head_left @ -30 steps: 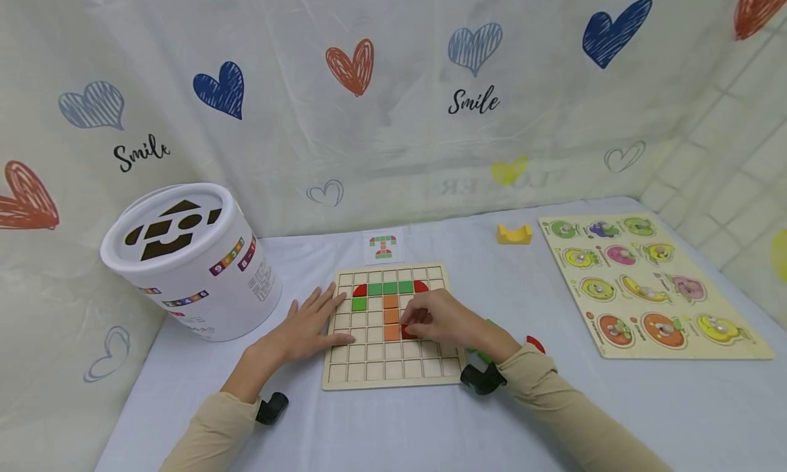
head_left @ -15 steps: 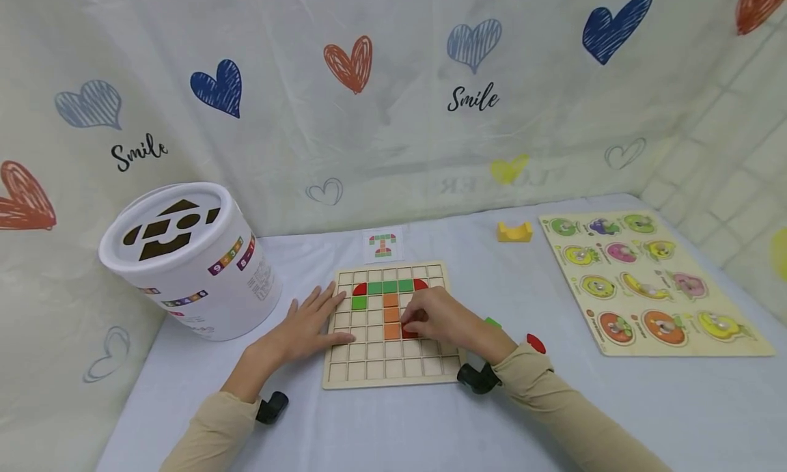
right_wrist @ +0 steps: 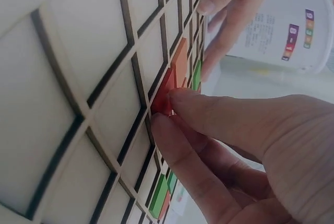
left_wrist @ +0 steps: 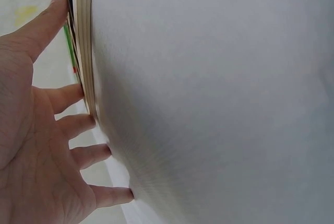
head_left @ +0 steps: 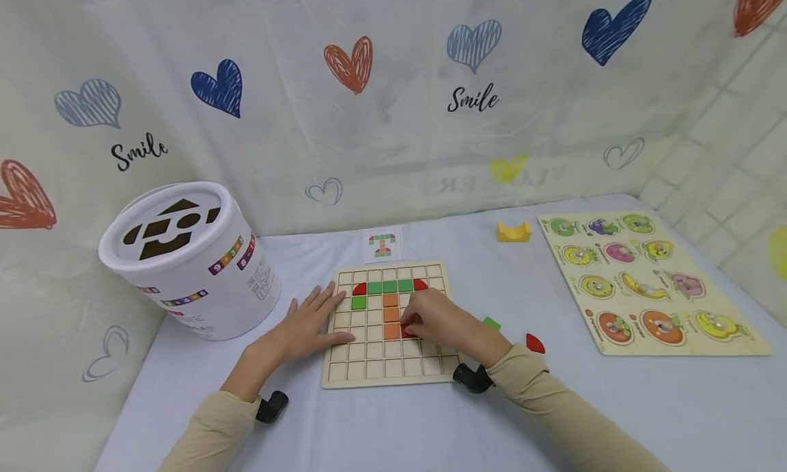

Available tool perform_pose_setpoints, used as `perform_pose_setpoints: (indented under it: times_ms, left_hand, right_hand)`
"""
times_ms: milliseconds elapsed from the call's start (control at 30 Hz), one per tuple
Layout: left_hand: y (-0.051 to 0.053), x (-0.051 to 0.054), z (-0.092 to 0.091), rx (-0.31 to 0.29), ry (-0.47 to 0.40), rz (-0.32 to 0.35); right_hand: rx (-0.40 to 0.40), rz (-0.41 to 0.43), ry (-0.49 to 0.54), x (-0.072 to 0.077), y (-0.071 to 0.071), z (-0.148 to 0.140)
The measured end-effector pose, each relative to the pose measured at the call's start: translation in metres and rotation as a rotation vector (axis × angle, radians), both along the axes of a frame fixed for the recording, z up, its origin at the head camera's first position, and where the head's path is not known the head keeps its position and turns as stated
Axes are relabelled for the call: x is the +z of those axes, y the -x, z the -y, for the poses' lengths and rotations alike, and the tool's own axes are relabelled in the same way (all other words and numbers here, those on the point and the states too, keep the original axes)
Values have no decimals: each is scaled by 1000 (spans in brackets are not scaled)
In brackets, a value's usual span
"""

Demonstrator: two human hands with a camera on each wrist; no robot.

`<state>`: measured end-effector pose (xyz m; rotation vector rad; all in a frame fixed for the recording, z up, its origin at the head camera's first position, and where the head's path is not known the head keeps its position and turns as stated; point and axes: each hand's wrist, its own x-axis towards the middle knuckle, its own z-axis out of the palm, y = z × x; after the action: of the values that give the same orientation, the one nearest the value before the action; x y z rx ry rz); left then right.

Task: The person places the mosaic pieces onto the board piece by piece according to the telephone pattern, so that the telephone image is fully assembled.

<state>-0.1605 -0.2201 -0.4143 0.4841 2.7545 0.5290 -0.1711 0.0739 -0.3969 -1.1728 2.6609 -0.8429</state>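
Observation:
In the head view my right hand (head_left: 439, 322) pinches a red quarter-round tile (right_wrist: 163, 94) between thumb and finger. That tile sits tilted at a cell of the wooden grid board (head_left: 356, 371), beside the lowest orange tile (head_left: 392, 331). Spread fingers of my left hand (head_left: 307, 330) rest along the board's left edge. Above lie a row of green tiles (head_left: 390, 286) with a red tile (head_left: 359, 289) at its left end and another red tile (head_left: 420, 285) at its right. A light green tile (head_left: 359, 302) lies below the left end.
Behind the board lies a pattern card (head_left: 382, 245). A white bucket (head_left: 246, 287) stands left. To the right are a yellow block (head_left: 514, 232), a loose red piece (head_left: 535, 343), a green piece (head_left: 491, 322) and a fruit puzzle board (head_left: 652, 287).
My right forearm has shifted slightly left and down, uncovering more of the loose red piece beside the sleeve. The fingers stay at the same cell with the red tile. My left hand is still.

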Motion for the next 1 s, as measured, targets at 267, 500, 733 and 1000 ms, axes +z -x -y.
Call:
perform_pose_setpoints:
  times_ms: [267,500,733,1000]
  left_hand:
    - [0,2,0,-1,-5,3]
    - [-1,1,0,2,-8,8]
    - [-1,1,0,6,-8,7]
    - [-1,0,0,6,0,4]
  right_hand:
    - [2,39,4,1,-1,-2]
    - [7,119,6,10,7,-35]
    - [-61,179,-95,25,5,-97]
    - [-168,223,-175,26,-13,-151]
